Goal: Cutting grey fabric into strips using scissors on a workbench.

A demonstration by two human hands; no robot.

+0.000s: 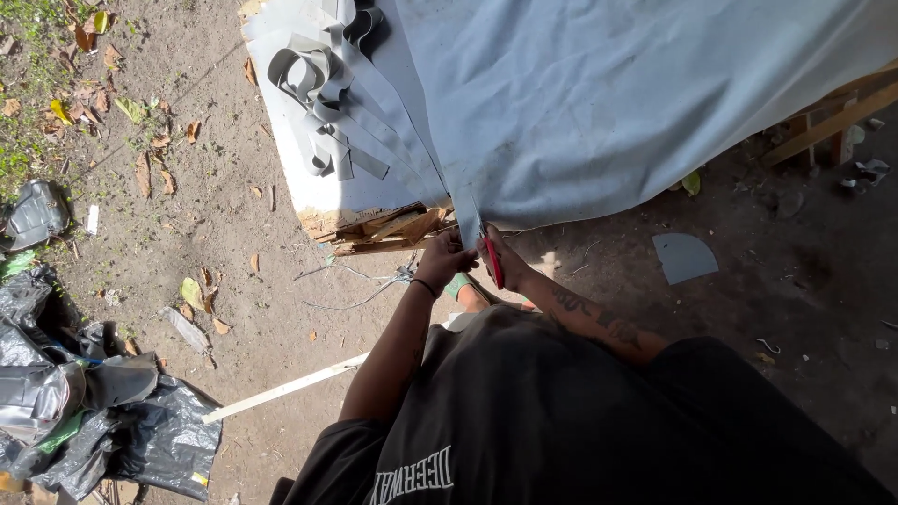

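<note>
— What are the hands on?

— The left hand pinches the lower end of a narrow grey strip that hangs off the edge of a big sheet of pale grey, leathery material. The fingers are closed on it, pulling it taut.

— And the right?

— The right hand is wrapped around red-handled scissors, just beside the strip. The hands sit close together, nearly touching. Whether the blades are parted I cannot tell; the hand hides them.

— Where does the sheet lie?

— Draped over a rough wooden bench with a splintered, broken edge. It falls in soft folds and looks smooth and matte. At its upper left, a heap of cut strips curls into loops and ribbons, all the same grey.

— Anything on the ground?

— Bare, dusty earth with dry leaves. A quarter-round grey offcut lies to the right, well apart from the hands. A thin white batten runs slantwise at lower left, and near it crumpled black plastic bags, shiny and creased.
</note>
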